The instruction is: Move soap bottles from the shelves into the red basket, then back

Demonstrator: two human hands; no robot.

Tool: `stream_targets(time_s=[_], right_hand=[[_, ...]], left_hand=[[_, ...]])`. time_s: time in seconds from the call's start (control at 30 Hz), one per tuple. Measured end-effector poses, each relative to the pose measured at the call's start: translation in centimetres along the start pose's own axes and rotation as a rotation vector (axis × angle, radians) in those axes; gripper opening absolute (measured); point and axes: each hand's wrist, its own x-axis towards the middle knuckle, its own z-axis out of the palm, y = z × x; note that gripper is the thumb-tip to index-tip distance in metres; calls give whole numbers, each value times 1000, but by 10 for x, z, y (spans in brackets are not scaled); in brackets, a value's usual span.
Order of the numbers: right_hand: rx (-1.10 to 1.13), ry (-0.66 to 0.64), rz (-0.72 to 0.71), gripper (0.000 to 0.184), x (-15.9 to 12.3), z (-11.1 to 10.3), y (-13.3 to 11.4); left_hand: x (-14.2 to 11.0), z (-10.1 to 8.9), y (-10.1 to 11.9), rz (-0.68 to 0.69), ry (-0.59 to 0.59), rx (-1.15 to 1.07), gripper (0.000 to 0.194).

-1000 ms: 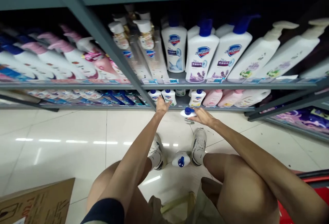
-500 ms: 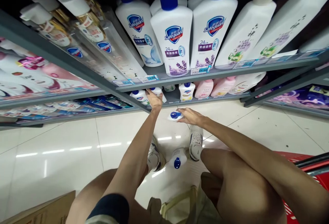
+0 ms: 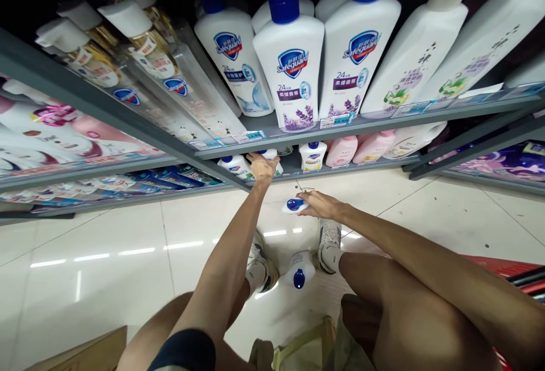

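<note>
My left hand (image 3: 263, 167) reaches into the bottom shelf, its fingers closed around a white body wash bottle (image 3: 268, 154) with a blue cap; much of that bottle is hidden behind the hand. Just to its left stands a similar bottle (image 3: 235, 165). Over the floor in front of the shelf, my right hand (image 3: 320, 204) grips a blue-capped white bottle (image 3: 294, 205), seen from above. Between my shoes is one more white bottle (image 3: 301, 266), also with a blue cap.
Large Safeguard pump bottles (image 3: 289, 70) line the shelf above, whose edge (image 3: 281, 142) overhangs the bottom one. Pink bottles (image 3: 342, 151) stand to the right below. A red basket (image 3: 502, 269) is beside my right leg, a cardboard box (image 3: 85, 354) at lower left.
The view has shifted slightly, so the scene sits a little lower and to the right. My left hand's fingers have spread further over the shelf bottle. My right hand keeps its bottle.
</note>
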Motion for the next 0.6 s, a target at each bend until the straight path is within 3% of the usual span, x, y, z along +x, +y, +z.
stream_targets(time_s=[0.27,0.47,0.6], right_hand=[[-2,0,-7,56,3,-1,-1],[-2,-20,-46,52,6,0,2],[-22,-19,-42,54,7,-1,7]], left_hand=[[1,15,2,42,163,6,102],[0,41,32,156,64,10,98],[-5,43,43,198,-2,50,92]])
